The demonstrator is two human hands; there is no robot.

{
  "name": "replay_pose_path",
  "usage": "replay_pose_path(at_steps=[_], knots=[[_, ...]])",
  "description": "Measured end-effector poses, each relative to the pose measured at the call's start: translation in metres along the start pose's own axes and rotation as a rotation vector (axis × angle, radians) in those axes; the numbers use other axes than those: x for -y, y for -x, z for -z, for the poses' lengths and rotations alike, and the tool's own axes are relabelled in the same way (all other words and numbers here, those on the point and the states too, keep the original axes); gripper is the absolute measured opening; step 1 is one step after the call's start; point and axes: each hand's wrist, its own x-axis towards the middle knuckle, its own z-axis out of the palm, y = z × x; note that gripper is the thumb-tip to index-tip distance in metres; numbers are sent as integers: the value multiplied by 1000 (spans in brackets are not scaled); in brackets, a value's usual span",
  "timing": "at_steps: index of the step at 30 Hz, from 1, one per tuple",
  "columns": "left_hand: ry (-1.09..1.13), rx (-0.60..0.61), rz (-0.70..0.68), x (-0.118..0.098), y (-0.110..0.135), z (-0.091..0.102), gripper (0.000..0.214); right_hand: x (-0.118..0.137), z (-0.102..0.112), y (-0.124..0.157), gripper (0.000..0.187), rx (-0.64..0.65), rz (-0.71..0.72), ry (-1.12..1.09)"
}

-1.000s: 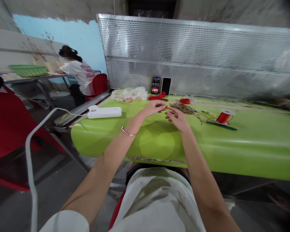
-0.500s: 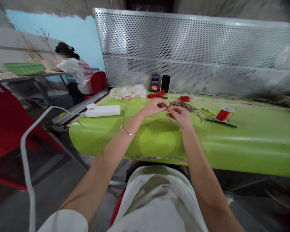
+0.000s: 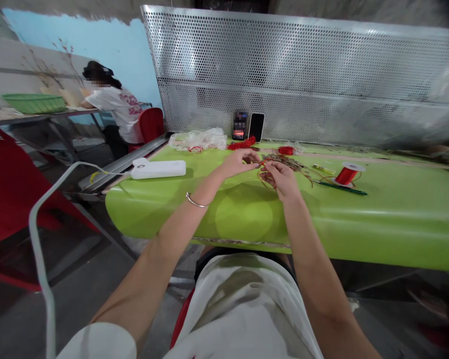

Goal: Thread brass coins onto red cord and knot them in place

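Observation:
Over the green table [image 3: 377, 219] my left hand [image 3: 241, 162] and my right hand [image 3: 282, 177] meet, both with fingers pinched on a thin red cord [image 3: 265, 175] that loops between them. Just beyond the hands lies a brownish pile of small pieces [image 3: 286, 163]. A silver bangle sits on my left wrist. What exactly the fingertips pinch besides the cord is too small to make out.
A red thread spool [image 3: 347, 175] and a green pen-like stick [image 3: 340, 187] lie to the right. A white power bank [image 3: 157, 168] lies at the left, two phones [image 3: 248, 126] lean on the perforated metal panel, a plastic bag [image 3: 200, 139] beside them. Another person [image 3: 114, 112] sits at a far table.
My right hand has closed its fingers on the red cord and drawn up to the left hand; the cord now forms a loop. The view has shifted slightly.

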Motion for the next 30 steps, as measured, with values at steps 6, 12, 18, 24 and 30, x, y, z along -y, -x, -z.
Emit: replay_pose_path(at_steps=[6,12,18,24,30], knots=[[-141,-72,-47,4,0,-2,5,6,-2,3,25,29,-45,-51],[-452,-118,-131,-2,4,-5,9,8,-4,1,25,-18,-44,-54],[-469,-125,-200,-5,7,-6,11,3,-3,-1,18,-69,71,2],[-385,-62,-215,-5,8,-5,15,6,-3,3,13,-106,169,53],[-197,-50,-127,-2,5,-7,16,9,-3,5,13,-91,184,56]])
